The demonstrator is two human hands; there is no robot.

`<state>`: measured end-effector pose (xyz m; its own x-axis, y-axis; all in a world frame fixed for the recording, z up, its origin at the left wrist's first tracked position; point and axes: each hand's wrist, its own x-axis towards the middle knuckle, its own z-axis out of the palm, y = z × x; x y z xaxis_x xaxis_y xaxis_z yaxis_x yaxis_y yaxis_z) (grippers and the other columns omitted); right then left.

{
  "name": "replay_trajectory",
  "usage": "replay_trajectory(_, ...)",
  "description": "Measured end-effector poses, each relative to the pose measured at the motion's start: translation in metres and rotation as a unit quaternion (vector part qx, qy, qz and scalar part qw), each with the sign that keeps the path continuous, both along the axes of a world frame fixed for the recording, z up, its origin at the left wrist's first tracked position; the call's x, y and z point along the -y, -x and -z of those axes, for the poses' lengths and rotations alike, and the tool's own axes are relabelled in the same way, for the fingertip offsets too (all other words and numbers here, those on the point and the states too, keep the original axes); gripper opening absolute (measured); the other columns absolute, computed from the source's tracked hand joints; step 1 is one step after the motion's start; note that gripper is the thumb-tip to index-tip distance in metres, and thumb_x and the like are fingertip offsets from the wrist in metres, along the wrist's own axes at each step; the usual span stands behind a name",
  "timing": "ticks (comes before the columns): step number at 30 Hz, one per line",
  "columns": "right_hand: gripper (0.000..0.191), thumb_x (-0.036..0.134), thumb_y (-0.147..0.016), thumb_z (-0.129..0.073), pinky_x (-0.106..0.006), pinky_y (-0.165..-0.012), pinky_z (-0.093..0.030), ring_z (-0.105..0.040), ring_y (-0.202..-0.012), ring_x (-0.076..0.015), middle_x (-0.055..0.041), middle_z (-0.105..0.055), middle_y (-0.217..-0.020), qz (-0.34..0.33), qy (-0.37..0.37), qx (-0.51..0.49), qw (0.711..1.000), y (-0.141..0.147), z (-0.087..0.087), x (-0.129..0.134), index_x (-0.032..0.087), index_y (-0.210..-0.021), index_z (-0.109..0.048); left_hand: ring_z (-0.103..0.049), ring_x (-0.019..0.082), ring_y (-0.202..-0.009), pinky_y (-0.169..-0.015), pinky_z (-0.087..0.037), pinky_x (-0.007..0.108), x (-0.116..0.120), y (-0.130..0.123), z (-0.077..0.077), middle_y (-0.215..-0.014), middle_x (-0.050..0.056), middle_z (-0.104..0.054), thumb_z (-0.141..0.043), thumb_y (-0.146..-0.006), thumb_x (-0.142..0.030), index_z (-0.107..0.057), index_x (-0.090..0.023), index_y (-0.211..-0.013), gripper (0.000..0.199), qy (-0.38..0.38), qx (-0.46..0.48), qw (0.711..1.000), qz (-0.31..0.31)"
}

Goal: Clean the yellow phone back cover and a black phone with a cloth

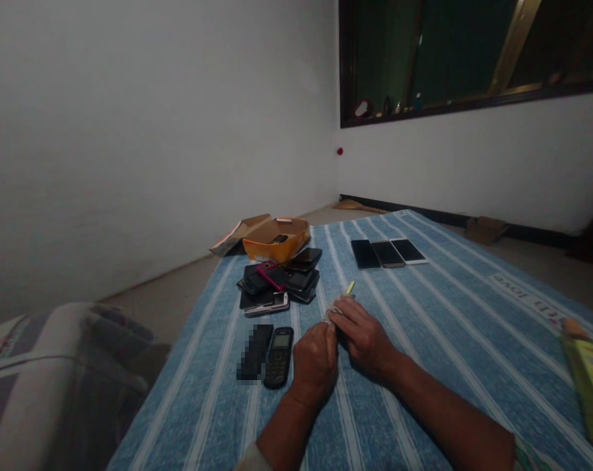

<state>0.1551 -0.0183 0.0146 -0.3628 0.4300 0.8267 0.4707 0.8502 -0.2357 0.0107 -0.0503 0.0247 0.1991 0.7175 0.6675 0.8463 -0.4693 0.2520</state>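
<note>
Over the striped cloth, my right hand (pixel 366 332) pinches a crumpled whitish cloth (pixel 332 314). A thin yellow-green tip (pixel 350 287) sticks out beyond its fingers; what it belongs to is hidden. My left hand (pixel 316 358) is closed against the right, touching the whitish cloth, and its fingers cover whatever lies inside. Just left of it lies a black keypad phone (pixel 279 356), beside a dark, blurred-out flat object (pixel 255 351). Farther off is a heap of old phones, with a pink-framed phone (pixel 273 275) on top and a silver-edged phone (pixel 267 305) in front.
Behind the heap stands an open orange box (pixel 277 248) with a dark item inside. Three phones lie in a row at the far right, among them a white phone (pixel 409 251). A yellow-green bottle (pixel 591 386) rests at the right edge of the blue striped cloth (pixel 438 327).
</note>
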Motion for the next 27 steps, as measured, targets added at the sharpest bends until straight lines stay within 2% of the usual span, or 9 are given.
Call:
replay_trajectory(6,0.042,0.006,-0.088,-0.043,-0.054,-0.106,-0.044,-0.052,-0.125,-0.0274,-0.0159,-0.063,-0.123,0.026,0.021,-0.012,0.999,-0.011,0.003,-0.013,0.018,-0.123,-0.063,-0.067,0.017,-0.072,-0.066,-0.052,0.028,-0.001,0.005,-0.002,-0.078,0.007,-0.069,-0.027,-0.101,-0.024,-0.059,-0.018,-0.088,0.035,0.030,0.014,0.999,0.043)
replay_trajectory(9,0.045,0.004,-0.086,-0.042,-0.054,-0.106,-0.043,-0.052,-0.124,-0.0262,-0.0127,-0.064,-0.122,0.053,0.048,-0.051,0.996,-0.022,0.007,-0.025,0.021,-0.121,-0.065,-0.067,0.018,-0.074,-0.068,-0.053,0.029,0.000,0.007,-0.004,-0.078,0.006,-0.069,-0.027,-0.101,-0.027,-0.061,-0.018,-0.090,0.037,0.057,0.024,0.997,0.051)
replay_trajectory(12,0.043,0.006,-0.085,-0.044,-0.049,-0.103,-0.047,-0.057,-0.118,-0.0241,-0.0104,-0.066,-0.118,0.066,0.090,-0.107,0.988,-0.031,0.009,-0.036,0.023,-0.115,-0.069,-0.068,0.018,-0.075,-0.069,-0.053,0.029,0.001,0.007,-0.006,-0.080,0.007,-0.069,-0.028,-0.101,-0.028,-0.063,-0.017,-0.094,0.037,0.079,0.034,0.994,0.066)
replay_trajectory(16,0.033,0.015,-0.085,-0.049,-0.043,-0.096,-0.051,-0.065,-0.105,-0.0219,-0.0090,-0.070,-0.110,0.057,0.185,-0.219,0.956,-0.038,0.008,-0.042,0.022,-0.105,-0.074,-0.068,0.018,-0.078,-0.071,-0.054,0.029,0.002,0.008,-0.007,-0.083,0.008,-0.070,-0.029,-0.100,-0.027,-0.063,-0.016,-0.096,0.036,0.084,0.056,0.991,0.085)
replay_trajectory(20,0.028,0.022,-0.080,-0.057,-0.045,-0.097,-0.050,-0.066,-0.102,-0.0233,-0.0076,-0.072,-0.104,0.024,0.270,-0.293,0.917,-0.043,0.003,-0.044,0.021,-0.100,-0.076,-0.067,0.017,-0.073,-0.066,-0.052,0.027,0.003,0.008,-0.009,-0.078,0.007,-0.070,-0.030,-0.100,-0.028,-0.064,-0.018,-0.090,0.037,0.118,0.088,0.985,0.094)
replay_trajectory(27,0.028,0.029,-0.076,-0.062,-0.048,-0.099,-0.046,-0.065,-0.103,-0.0252,-0.0080,-0.073,-0.107,0.015,0.335,-0.348,0.875,-0.043,0.002,-0.043,0.020,-0.099,-0.076,-0.068,0.017,-0.073,-0.065,-0.052,0.026,0.002,0.003,-0.006,-0.077,0.006,-0.069,-0.032,-0.100,-0.029,-0.064,-0.018,-0.089,0.036,0.111,0.130,0.983,0.071)
